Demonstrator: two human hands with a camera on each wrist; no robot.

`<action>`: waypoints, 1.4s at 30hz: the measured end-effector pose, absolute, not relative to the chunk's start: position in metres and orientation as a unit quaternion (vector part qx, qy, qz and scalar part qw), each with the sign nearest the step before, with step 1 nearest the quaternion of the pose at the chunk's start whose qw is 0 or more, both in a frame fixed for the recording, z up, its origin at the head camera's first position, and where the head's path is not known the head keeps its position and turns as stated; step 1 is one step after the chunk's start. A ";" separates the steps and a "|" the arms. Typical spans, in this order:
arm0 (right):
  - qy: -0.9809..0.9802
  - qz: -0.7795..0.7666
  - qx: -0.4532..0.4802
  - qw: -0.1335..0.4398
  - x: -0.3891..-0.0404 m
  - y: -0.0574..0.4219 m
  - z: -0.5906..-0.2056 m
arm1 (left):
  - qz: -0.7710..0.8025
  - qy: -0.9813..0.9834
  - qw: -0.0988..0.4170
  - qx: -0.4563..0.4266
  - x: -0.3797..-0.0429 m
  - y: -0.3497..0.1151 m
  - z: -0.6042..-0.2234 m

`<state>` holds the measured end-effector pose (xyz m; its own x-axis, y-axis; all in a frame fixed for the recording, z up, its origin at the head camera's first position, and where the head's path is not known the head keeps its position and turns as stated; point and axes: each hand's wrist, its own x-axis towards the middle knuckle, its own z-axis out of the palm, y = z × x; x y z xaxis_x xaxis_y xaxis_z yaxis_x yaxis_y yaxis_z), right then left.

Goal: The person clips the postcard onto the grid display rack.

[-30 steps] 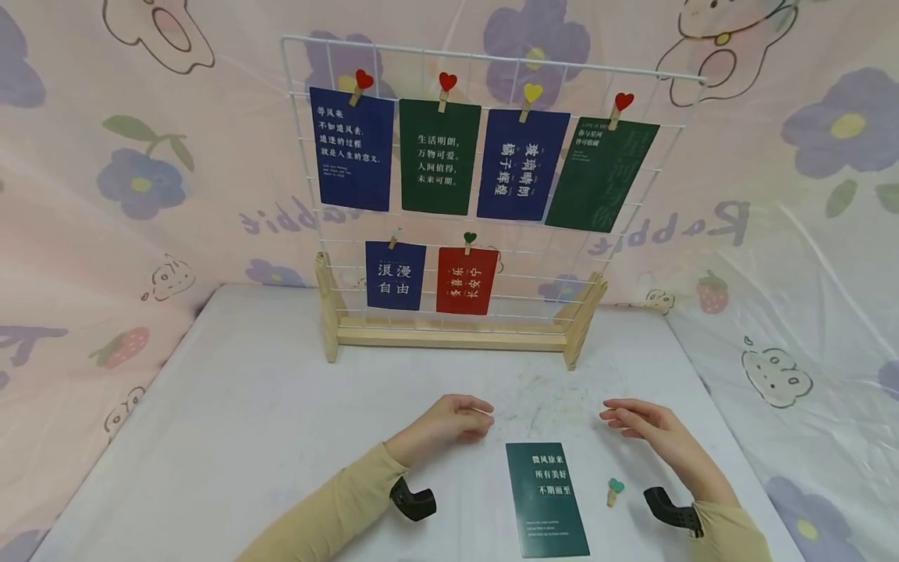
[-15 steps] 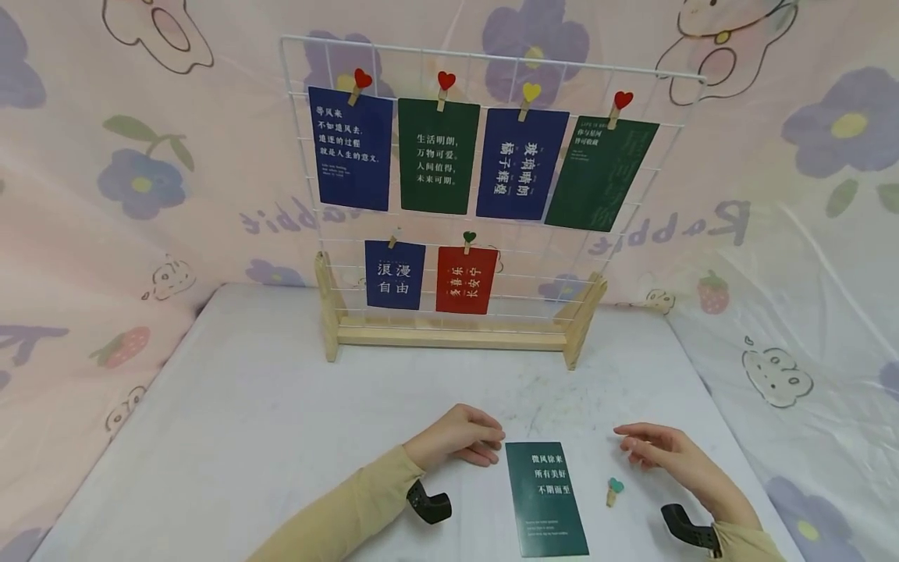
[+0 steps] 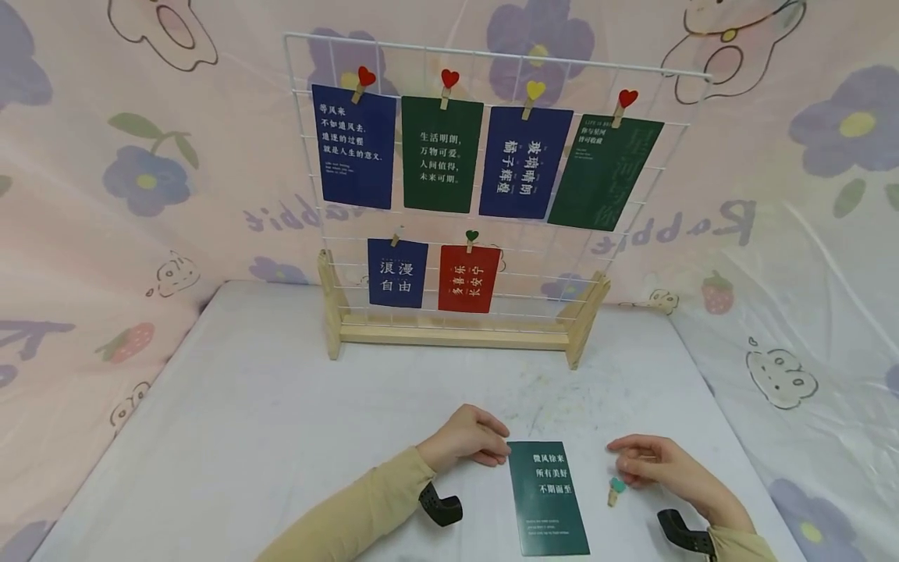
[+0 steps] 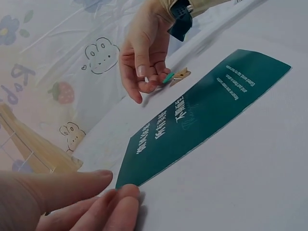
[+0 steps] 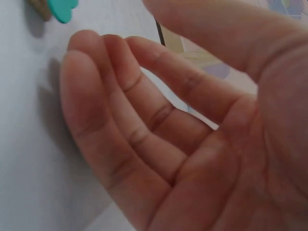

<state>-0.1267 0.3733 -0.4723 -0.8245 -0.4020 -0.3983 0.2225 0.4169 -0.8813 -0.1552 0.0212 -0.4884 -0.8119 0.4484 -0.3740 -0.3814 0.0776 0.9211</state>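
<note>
A dark green card [image 3: 549, 507] with white writing lies flat on the white table. My left hand [image 3: 469, 437] is at its upper left corner; in the left wrist view the thumb [image 4: 98, 180] and fingertips [image 4: 127, 192] stand on either side of that corner, with a gap between them. To the right of the card lies a small wooden clothespin [image 3: 614, 493] with a teal heart. My right hand [image 3: 663, 467] is right beside it, fingers loosely bent and palm holding nothing. In the right wrist view the teal heart [image 5: 62, 9] shows just past the fingertips.
Behind stands a white wire grid rack [image 3: 492, 55] on a wooden base [image 3: 453, 336]. Blue, green and red cards hang on it in two rows by heart clothespins, among them a red card [image 3: 467, 279]. A patterned cloth [image 3: 772, 257] surrounds the table.
My left hand has moved right and nearer to me, up to the card's corner. The right hand has come down beside the clothespin. Card and clothespin have stayed in place.
</note>
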 end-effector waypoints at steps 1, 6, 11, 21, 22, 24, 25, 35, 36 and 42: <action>0.788 -0.538 -0.060 0.292 -0.127 0.373 -0.473 | 0.680 0.668 0.302 0.023 -0.155 0.022 -0.489; 0.797 -0.524 -0.060 0.295 -0.128 0.370 -0.474 | 0.684 0.669 0.291 0.007 -0.153 0.025 -0.489; 0.799 -0.519 -0.089 0.291 -0.129 0.371 -0.475 | 0.677 0.682 0.278 0.011 -0.153 0.026 -0.491; 0.815 -0.496 -0.092 0.285 -0.129 0.366 -0.474 | 0.654 0.723 0.215 0.061 -0.148 0.029 -0.499; 0.817 -0.494 -0.091 0.284 -0.129 0.366 -0.474 | 0.650 0.729 0.207 0.065 -0.148 0.029 -0.499; 0.820 -0.489 -0.093 0.282 -0.129 0.365 -0.475 | 0.641 0.740 0.191 0.074 -0.147 0.030 -0.499; 0.821 -0.488 -0.093 0.280 -0.129 0.364 -0.475 | 0.634 0.747 0.183 0.079 -0.147 0.030 -0.500; 0.844 -0.463 -0.078 0.259 -0.127 0.357 -0.476 | 0.612 0.770 0.156 0.091 -0.144 0.032 -0.500; 0.845 -0.462 -0.075 0.260 -0.126 0.357 -0.476 | 0.611 0.771 0.153 0.092 -0.143 0.032 -0.499; 0.845 -0.457 -0.079 0.265 -0.127 0.358 -0.475 | 0.600 0.782 0.137 0.094 -0.140 0.032 -0.498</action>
